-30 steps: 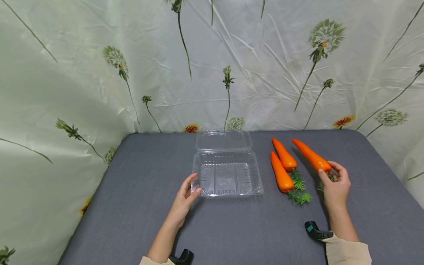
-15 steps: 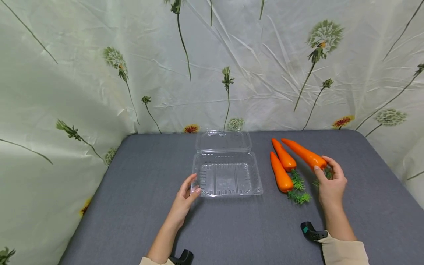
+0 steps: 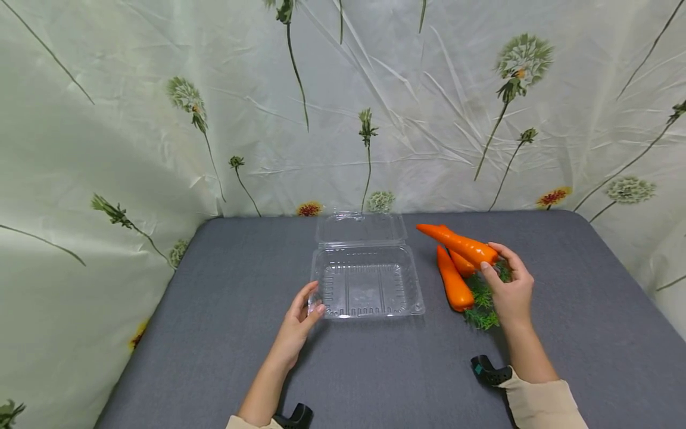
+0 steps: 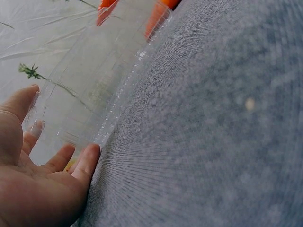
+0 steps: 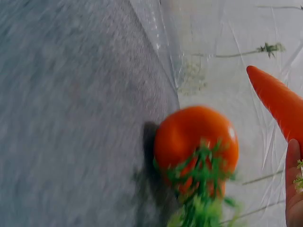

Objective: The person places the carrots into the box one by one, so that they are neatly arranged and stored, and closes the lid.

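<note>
My right hand grips an orange carrot near its leafy end, with the pointed tip aimed left. It hangs over two other carrots on the table and partly covers the far one. The near carrot lies with green leaves toward me. In the right wrist view, the held carrot is at the right edge, beside a carrot's round end on the cloth. My left hand holds the left side of a clear plastic container, thumb and fingers around its front corner.
The container's transparent lid is folded back toward the wall. A grey cloth covers the table. Behind it hangs a pale curtain printed with flowers. Black wrist devices sit at both sleeves.
My right hand has carried its carrot leftward, from the right of the other two to above them. The left hand and the container have stayed in place.
</note>
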The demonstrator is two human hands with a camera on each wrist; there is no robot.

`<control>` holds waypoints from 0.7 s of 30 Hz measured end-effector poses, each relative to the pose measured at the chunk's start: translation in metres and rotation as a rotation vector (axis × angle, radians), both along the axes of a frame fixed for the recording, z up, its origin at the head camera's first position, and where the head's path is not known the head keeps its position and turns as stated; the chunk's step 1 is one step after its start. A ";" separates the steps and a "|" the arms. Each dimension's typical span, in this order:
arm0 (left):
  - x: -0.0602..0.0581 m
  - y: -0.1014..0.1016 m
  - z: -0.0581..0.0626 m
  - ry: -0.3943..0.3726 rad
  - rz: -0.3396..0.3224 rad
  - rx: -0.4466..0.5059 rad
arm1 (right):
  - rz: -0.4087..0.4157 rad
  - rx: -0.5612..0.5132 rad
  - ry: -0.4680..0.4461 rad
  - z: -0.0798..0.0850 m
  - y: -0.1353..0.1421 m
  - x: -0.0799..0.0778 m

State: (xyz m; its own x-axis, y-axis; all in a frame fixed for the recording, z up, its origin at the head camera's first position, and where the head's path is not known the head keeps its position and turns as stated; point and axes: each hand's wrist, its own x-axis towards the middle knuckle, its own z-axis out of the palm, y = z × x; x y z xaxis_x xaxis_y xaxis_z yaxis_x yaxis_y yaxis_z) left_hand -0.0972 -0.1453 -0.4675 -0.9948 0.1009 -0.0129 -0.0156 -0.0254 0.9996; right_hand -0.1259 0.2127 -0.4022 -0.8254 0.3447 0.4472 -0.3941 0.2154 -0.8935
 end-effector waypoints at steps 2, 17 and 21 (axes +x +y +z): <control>0.000 0.000 0.000 -0.002 -0.002 0.000 | 0.021 0.024 0.015 0.002 -0.004 -0.001; -0.001 -0.001 0.000 -0.031 0.003 -0.007 | 0.210 0.056 0.010 0.012 -0.044 -0.013; -0.001 0.000 0.001 -0.032 0.005 -0.004 | 0.279 0.042 0.009 0.011 -0.056 -0.015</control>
State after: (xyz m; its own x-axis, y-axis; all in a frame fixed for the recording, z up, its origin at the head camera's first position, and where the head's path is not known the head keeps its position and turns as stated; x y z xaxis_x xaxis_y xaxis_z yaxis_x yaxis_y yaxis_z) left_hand -0.0978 -0.1456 -0.4666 -0.9943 0.0963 -0.0448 -0.0471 -0.0215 0.9987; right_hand -0.1407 0.1568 -0.3913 -0.8818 0.0856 0.4637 -0.4510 0.1340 -0.8824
